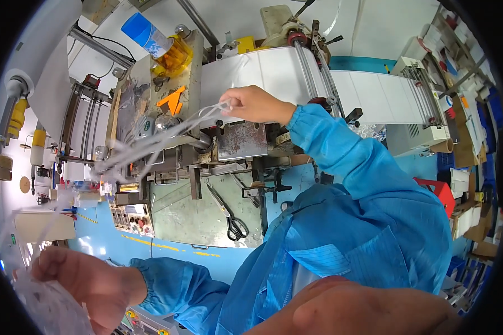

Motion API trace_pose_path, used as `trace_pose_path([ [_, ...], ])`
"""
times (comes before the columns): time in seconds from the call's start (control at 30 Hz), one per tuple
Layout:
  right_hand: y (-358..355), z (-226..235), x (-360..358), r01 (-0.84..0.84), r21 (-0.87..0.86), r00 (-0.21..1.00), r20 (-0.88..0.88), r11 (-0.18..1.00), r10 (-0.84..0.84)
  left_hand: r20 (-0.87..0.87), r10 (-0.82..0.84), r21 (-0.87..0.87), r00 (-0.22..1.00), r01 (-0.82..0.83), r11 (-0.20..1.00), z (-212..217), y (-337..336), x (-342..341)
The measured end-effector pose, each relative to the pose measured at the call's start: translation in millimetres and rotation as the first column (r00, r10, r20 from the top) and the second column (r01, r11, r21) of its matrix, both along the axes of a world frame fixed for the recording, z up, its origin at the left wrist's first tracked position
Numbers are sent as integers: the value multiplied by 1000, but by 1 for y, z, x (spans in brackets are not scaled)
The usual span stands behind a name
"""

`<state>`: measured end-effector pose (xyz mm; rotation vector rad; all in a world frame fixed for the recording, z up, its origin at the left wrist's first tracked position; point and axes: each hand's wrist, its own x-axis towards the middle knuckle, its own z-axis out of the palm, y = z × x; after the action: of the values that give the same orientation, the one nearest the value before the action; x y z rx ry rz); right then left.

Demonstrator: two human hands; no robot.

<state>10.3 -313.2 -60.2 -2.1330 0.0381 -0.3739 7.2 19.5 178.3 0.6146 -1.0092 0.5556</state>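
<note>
My right hand (257, 104) is closed, its fingers pinched on the end of some clear plastic strips (170, 131) above the machine. The strips stretch left across the machine and smear with motion at the far left. Low on the left, my left hand (92, 285) has its fingers curled round a bunched mass of clear plastic film (50, 307). Whether the strips run unbroken from one hand to the other is too blurred to tell. A white sheet web (285, 72) lies on the machine just beyond my right hand.
A bottle with amber liquid (179, 57), a blue-capped can (145, 33) and an orange angular tool (172, 100) sit on the machine's metal top. Black-handled scissors (229, 215) lie on a green-grey panel below. Metal rollers (307, 67) cross the web. Loaded shelves (475, 128) stand at right.
</note>
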Motion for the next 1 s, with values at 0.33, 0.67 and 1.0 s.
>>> trace_pose_path([
  [0.33, 2, -10, -46, -118, 460, 992, 102, 880, 80, 373, 223, 276, 901, -337, 900, 21, 9, -21],
  [0.67, 6, -25, -63, -199, 895, 967, 245, 400, -66, 294, 110, 291, 949, -199, 936, 29, -12, -11],
  [1.0, 40, 28, -52, 77, 249, 840, 505, 965, -197, 234, -98, 284, 967, 29, 958, 42, -7, 3],
])
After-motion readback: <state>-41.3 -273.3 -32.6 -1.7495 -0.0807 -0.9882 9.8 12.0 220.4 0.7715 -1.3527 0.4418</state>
